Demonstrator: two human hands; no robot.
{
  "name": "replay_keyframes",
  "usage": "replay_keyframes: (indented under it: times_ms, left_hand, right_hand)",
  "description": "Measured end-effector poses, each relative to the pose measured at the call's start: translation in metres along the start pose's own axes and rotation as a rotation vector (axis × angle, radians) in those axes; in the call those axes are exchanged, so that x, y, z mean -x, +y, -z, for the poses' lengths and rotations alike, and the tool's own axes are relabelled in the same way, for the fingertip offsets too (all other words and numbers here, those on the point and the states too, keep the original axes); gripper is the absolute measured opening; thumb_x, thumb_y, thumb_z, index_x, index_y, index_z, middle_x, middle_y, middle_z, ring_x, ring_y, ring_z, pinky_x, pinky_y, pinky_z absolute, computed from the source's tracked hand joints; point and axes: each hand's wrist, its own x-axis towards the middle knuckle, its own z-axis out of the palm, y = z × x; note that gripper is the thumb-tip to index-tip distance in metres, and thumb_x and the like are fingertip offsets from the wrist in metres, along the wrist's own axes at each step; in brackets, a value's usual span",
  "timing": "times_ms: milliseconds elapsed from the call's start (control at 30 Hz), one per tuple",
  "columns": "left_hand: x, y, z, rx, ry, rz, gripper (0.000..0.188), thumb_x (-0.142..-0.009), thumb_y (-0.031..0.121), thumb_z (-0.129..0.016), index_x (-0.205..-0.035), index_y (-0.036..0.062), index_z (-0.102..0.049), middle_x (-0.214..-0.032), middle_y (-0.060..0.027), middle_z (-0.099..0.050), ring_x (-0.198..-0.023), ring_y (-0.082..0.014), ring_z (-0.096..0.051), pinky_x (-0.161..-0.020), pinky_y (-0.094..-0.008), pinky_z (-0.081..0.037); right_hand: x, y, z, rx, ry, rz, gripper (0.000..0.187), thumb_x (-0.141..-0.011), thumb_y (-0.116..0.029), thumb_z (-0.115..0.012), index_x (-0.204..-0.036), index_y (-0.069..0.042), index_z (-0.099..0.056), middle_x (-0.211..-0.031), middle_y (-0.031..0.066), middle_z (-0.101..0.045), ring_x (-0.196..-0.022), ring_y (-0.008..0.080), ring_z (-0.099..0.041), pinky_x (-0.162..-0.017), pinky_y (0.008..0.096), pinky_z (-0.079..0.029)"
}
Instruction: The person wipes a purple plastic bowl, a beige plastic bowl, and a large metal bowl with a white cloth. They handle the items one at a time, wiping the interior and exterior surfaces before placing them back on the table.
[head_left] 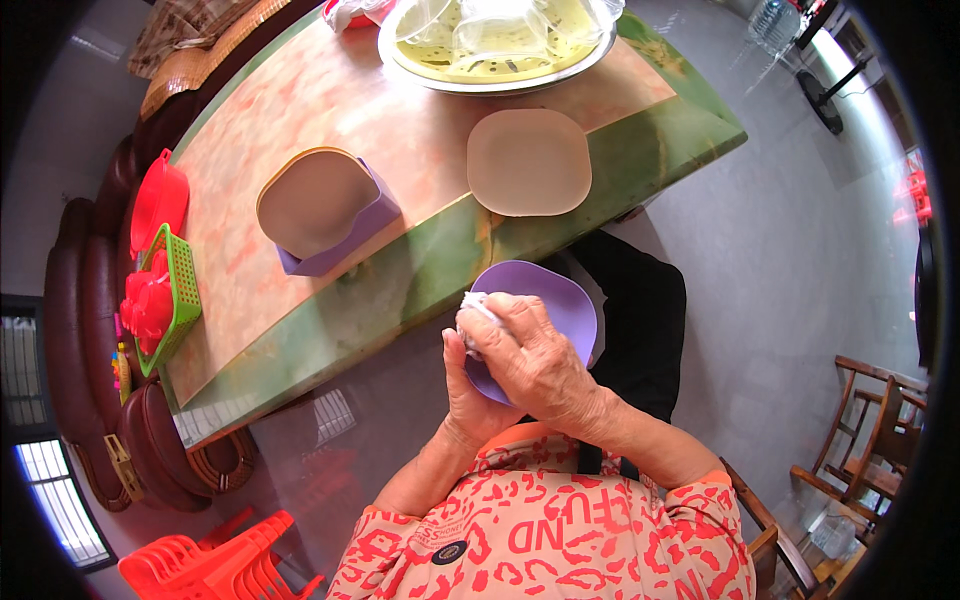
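Over my lap, a shallow purple dish [568, 305] with rounded corners is tilted toward me. My left hand [470, 402] grips its near left edge, thumb up along the side and the other fingers hidden beneath. My right hand [545, 365] lies across the dish, its fingers bent round a crumpled white cloth [476, 318] that presses against the dish's left rim. On the table's near edge, a beige square dish [530, 162] with rounded corners lies by itself. To its left, another beige dish [315, 205] sits in a purple angular holder [345, 245]; what lies beneath is hidden.
The stone-topped table [420, 150] has a green border. A big metal basin [498, 85] with clear plastic inside stands at the far side. At the left are a green basket [178, 300] with red items and a red basin [160, 205]. Red plastic stools [220, 560] stand lower left.
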Motion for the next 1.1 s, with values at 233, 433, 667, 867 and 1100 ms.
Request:
replay_keyframes:
  times_ms: [233, 433, 667, 867, 1100]
  left_hand:
    - [0.005, 0.006, -0.019, -0.211, 0.039, 0.077, 0.088, -0.074, 0.060, -0.057, -0.147, 0.0227, -0.025, -0.147, -0.0050, -0.034, -0.135, -0.0275, -0.035, -0.110, -0.0486, -0.030]
    - [0.001, 0.004, -0.018, -0.301, 0.025, 0.020, 0.088, -0.073, 0.054, -0.058, -0.145, 0.0133, -0.029, -0.142, -0.0102, -0.042, -0.131, -0.0280, -0.042, -0.108, -0.0466, -0.034]
    - [-0.002, 0.016, -0.017, -0.266, -0.153, 0.062, 0.090, -0.072, 0.053, -0.060, -0.144, 0.0088, -0.027, -0.138, -0.0170, -0.043, -0.121, -0.0366, -0.050, -0.089, -0.0588, -0.051]
    - [-0.005, 0.014, -0.019, -0.324, -0.090, 0.112, 0.092, -0.071, 0.052, -0.060, -0.145, 0.0097, -0.025, -0.138, -0.0169, -0.041, -0.120, -0.0384, -0.050, -0.084, -0.0612, -0.053]
    - [0.002, 0.013, -0.025, -0.340, -0.052, 0.068, 0.094, -0.068, 0.047, -0.061, -0.146, 0.0110, -0.023, -0.141, -0.0155, -0.039, -0.123, -0.0371, -0.048, -0.088, -0.0561, -0.053]
  right_hand:
    - [-0.023, 0.016, 0.007, 0.278, 0.015, 0.111, 0.044, -0.074, -0.010, -0.061, -0.115, 0.006, -0.056, -0.113, 0.0163, -0.055, -0.104, 0.0310, -0.053, -0.087, 0.0356, -0.051]
    - [-0.017, 0.024, 0.019, 0.468, -0.026, -0.132, 0.042, -0.072, -0.005, -0.061, -0.112, 0.007, -0.056, -0.107, 0.0178, -0.054, -0.096, 0.0310, -0.053, -0.082, 0.0336, -0.051]
    - [0.017, 0.032, 0.046, 0.189, -0.137, -0.440, 0.042, -0.074, 0.000, -0.062, -0.115, 0.003, -0.053, -0.105, 0.0178, -0.051, -0.097, 0.0342, -0.051, -0.083, 0.0420, -0.046]
    - [0.001, 0.035, 0.038, 0.323, 0.001, -0.192, 0.043, -0.072, 0.000, -0.063, -0.114, 0.005, -0.055, -0.108, 0.0188, -0.052, -0.096, 0.0335, -0.052, -0.084, 0.0391, -0.048]
    - [-0.025, 0.029, 0.032, 0.251, 0.066, -0.117, 0.044, -0.070, 0.002, -0.065, -0.113, 0.004, -0.056, -0.107, 0.0186, -0.052, -0.097, 0.0361, -0.052, -0.084, 0.0418, -0.047]
